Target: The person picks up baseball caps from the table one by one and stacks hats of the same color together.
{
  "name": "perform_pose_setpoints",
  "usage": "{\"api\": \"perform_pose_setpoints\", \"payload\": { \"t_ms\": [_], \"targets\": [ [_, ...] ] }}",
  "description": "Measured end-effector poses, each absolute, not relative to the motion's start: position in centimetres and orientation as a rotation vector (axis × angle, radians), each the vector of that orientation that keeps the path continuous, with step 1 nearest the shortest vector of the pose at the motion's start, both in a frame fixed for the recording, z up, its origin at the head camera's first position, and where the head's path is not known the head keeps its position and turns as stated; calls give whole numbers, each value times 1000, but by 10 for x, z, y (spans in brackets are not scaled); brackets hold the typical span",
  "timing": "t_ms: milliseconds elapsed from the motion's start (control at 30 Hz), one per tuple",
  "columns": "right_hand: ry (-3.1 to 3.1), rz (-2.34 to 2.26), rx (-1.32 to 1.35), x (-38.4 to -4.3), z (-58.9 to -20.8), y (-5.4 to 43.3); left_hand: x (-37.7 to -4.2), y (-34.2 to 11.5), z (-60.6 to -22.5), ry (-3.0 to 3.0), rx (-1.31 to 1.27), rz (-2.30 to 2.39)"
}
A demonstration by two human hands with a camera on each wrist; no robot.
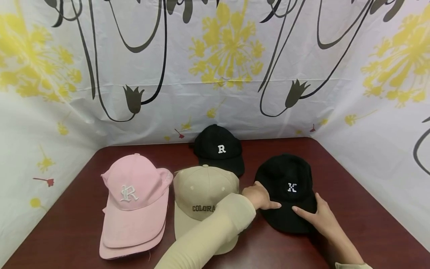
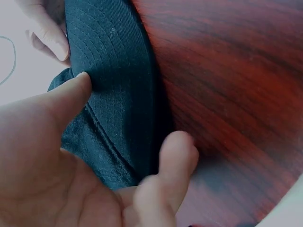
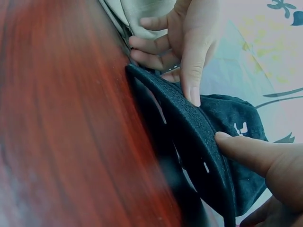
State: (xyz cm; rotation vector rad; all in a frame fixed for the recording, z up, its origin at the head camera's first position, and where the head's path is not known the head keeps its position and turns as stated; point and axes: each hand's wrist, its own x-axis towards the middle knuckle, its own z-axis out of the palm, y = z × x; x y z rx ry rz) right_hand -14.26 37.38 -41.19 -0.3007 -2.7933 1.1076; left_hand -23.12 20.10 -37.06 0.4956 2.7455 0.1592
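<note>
A black cap (image 1: 285, 194) with a small white letter on its front sits at the right of the table, its brim toward me. My left hand (image 1: 258, 196) holds its left side, thumb lying on top of the brim and the other fingers at the edge. On the opposite side my right hand (image 1: 322, 218) grips the brim, its thumb pressed on top; its other fingers are mostly hidden. The right wrist view shows the brim (image 3: 189, 127) tilted, with both thumbs on it. In the left wrist view, stitched rows run along the brim (image 2: 128, 80).
A beige cap (image 1: 205, 186) with dark lettering stands left of the black cap, partly behind my left sleeve (image 1: 215, 231). Stacked pink caps (image 1: 134, 209) sit further left. Another black cap (image 1: 218, 149) is at the back of the dark red table (image 1: 77, 209), before a patterned cloth (image 1: 215, 104).
</note>
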Motion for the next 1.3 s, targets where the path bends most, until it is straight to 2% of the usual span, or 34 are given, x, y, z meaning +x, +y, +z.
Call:
{"api": "perform_pose_setpoints", "payload": {
  "t_ms": [767,1133,1300],
  "targets": [
    [-2828,1059,-338,-148,-409,380,-230,208,-370,2823,403,170],
    [-2844,1080,-426,-146,-408,387,-228,208,-368,2860,498,16],
    [-2837,1104,-475,-140,-406,391,-230,204,-362,2921,528,92]
  ]
}}
